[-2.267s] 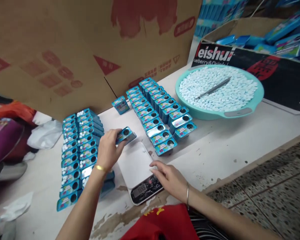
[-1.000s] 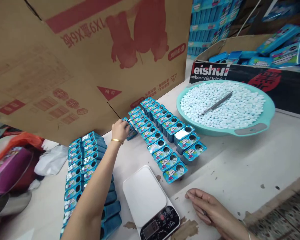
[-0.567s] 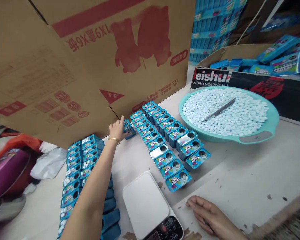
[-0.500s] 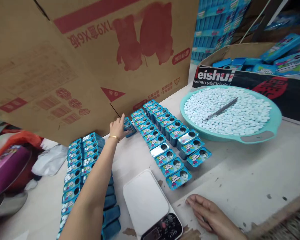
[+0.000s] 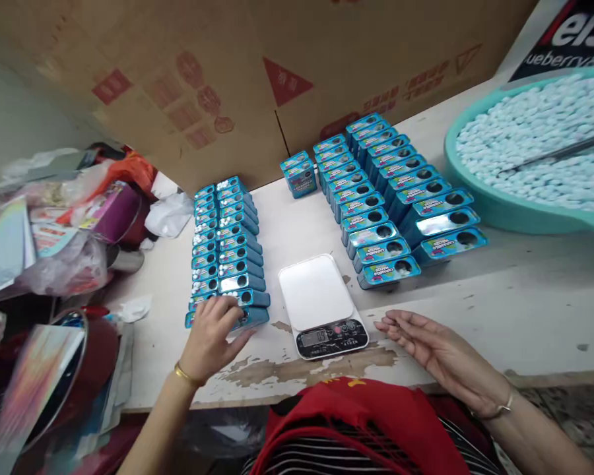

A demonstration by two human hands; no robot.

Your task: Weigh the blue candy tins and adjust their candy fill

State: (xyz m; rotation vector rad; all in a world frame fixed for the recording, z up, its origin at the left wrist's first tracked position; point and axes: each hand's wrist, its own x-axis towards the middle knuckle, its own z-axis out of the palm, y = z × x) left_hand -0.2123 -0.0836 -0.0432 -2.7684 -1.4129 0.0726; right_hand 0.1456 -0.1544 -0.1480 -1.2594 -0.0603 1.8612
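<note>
My left hand (image 5: 215, 336) is over the near end of the left double row of blue candy tins (image 5: 235, 254). Its fingers bend over the nearest tins, and the thumb sticks out apart. Parts of those tins are hidden under it. My right hand (image 5: 433, 353) rests at the table's near side, right of the white kitchen scale (image 5: 317, 293). Its fingers are loosely stretched, and nothing shows in them. The scale's pan is bare and its display is lit. Many left-row tins have white candies around their round openings.
Another double row of tins (image 5: 371, 218) stands right of the scale, with two tins (image 5: 299, 175) beside its far end. A turquoise basin (image 5: 468, 188) of pale candies holds dark tongs (image 5: 554, 155). Behind is a large cardboard box (image 5: 237, 86); bags and pots crowd the left.
My left hand has let go of the tins near the cardboard box and come back to the near end of the left rows. The view has turned left and downward.
</note>
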